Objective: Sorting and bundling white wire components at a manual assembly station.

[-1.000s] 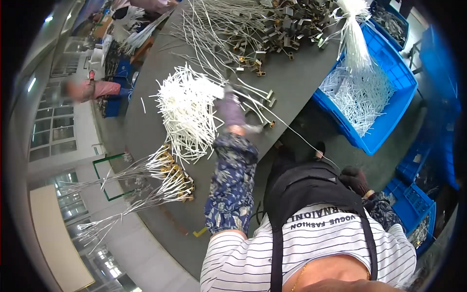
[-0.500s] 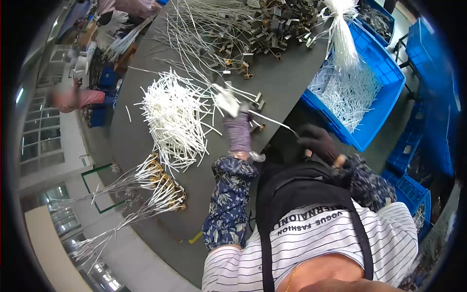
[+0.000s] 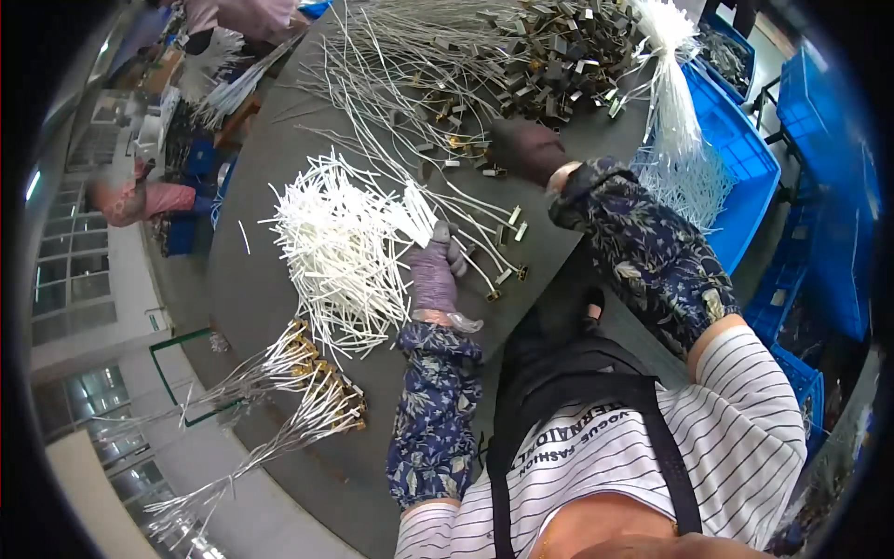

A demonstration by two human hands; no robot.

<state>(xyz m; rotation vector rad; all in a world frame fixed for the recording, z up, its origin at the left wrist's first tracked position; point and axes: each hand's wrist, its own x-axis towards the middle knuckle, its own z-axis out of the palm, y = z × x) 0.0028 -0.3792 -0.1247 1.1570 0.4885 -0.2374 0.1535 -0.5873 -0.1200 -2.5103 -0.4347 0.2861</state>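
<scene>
My left hand [image 3: 436,270], in a purple knitted glove, is closed around a small bunch of short white tubes [image 3: 410,219] beside a large pile of the same tubes [image 3: 321,233]. To its right, several pale wires [image 3: 475,203] with small metal-ended blocks [image 3: 514,224] lie on the dark table. My right hand [image 3: 529,151], in a dark glove, reaches forward to the near edge of a heap of wires with dark block ends [image 3: 559,61]. Its fingers blend into the dark pieces, so their hold is hidden.
Tied wire bundles with brass-coloured ends [image 3: 321,382] hang over the table's left edge. A blue crate [image 3: 745,186] stands at right, a clear-white strand bundle [image 3: 672,102] drooping into it. More blue crates [image 3: 829,205] stand beyond. Another person [image 3: 154,196] is far left.
My right hand has gone from beside my body, where a white wire ran toward it, forward to the heap. My left hand has shifted slightly left and nearer with its tubes.
</scene>
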